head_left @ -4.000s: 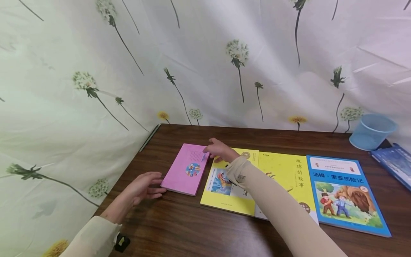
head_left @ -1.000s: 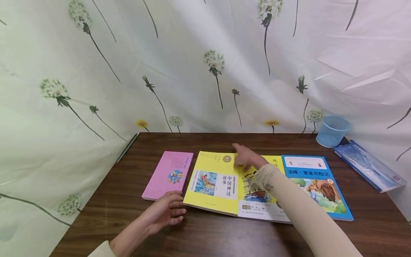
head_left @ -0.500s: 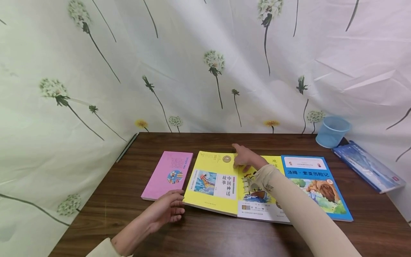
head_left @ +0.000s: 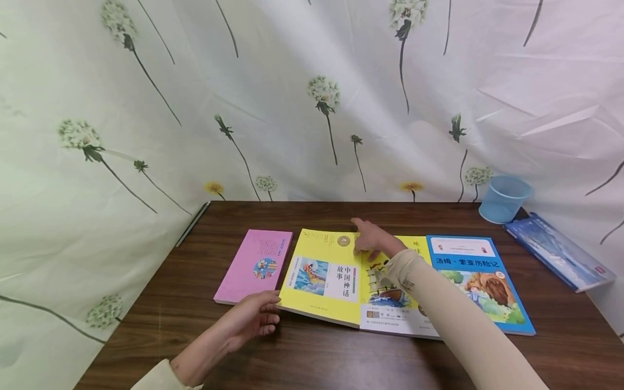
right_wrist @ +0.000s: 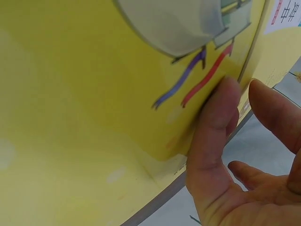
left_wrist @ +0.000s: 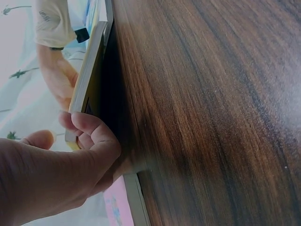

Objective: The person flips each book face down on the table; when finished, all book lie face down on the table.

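My left hand (head_left: 251, 319) is at the lower left corner of a yellow book (head_left: 317, 309) with a mythology picture. In the left wrist view, bent fingertips (left_wrist: 89, 122) touch that book's corner, the thumb standing apart. My right hand (head_left: 372, 238) lies over the top of the seam between this book and a second yellow book (head_left: 400, 322) with a sailing ship. The right wrist view has one fingertip (right_wrist: 225, 94) on the ship cover beside the seam. A pink book (head_left: 244, 276) lies to the left; a blue book (head_left: 468, 264) adjoins the ship book on the right.
A light blue bin (head_left: 504, 200) stands at the back right of the brown wooden table (head_left: 317, 363). In front of it lies a blue box-like item (head_left: 560, 252). A curtain (head_left: 273, 108) printed with dandelions hangs behind and to the left.
Since four seconds ago both hands have moved from the pink book to the yellow books, and the head view has shifted right. Over the last second hardly anything has moved.
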The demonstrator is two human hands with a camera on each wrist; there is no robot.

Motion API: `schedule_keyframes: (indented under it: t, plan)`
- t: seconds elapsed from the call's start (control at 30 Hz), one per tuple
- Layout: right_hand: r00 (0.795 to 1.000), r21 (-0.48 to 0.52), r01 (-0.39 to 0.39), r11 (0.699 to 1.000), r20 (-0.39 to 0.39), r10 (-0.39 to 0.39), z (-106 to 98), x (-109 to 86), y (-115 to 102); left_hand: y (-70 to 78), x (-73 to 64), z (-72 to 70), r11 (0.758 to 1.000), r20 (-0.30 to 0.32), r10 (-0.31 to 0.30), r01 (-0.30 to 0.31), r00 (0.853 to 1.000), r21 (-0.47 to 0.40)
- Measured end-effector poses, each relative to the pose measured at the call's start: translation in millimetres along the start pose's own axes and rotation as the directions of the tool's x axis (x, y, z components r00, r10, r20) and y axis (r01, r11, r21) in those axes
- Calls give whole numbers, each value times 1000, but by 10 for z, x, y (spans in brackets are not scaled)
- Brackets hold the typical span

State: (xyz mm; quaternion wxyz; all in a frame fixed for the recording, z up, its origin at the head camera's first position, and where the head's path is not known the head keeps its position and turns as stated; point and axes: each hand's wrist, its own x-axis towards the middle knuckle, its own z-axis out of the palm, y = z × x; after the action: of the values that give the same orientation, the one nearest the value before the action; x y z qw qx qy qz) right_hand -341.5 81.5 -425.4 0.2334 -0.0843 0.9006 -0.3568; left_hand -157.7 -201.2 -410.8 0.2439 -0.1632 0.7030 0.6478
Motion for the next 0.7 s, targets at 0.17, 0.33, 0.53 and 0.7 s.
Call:
schedule_keyframes:
  t: [0.17, 0.33, 0.53, 0.7]
  plan:
    - [1000, -12, -9, 1000, 7, 9, 5, 19, -6, 19, 12, 4, 1000, -12, 3, -3, 1000, -1]
    - [1000, -14, -4, 1000, 7, 5, 14, 24, -4, 27, 16, 5, 1000, -28, 17, -16, 999, 10]
    - [1000, -25, -2, 1000, 5, 2, 11, 13, 25, 32, 19, 1, 999, -15, 30, -30, 999, 29]
    - [1000, -44, 13, 999, 8, -12, 2, 9, 29, 43, 22, -1, 999, 2, 32, -32, 1000, 20]
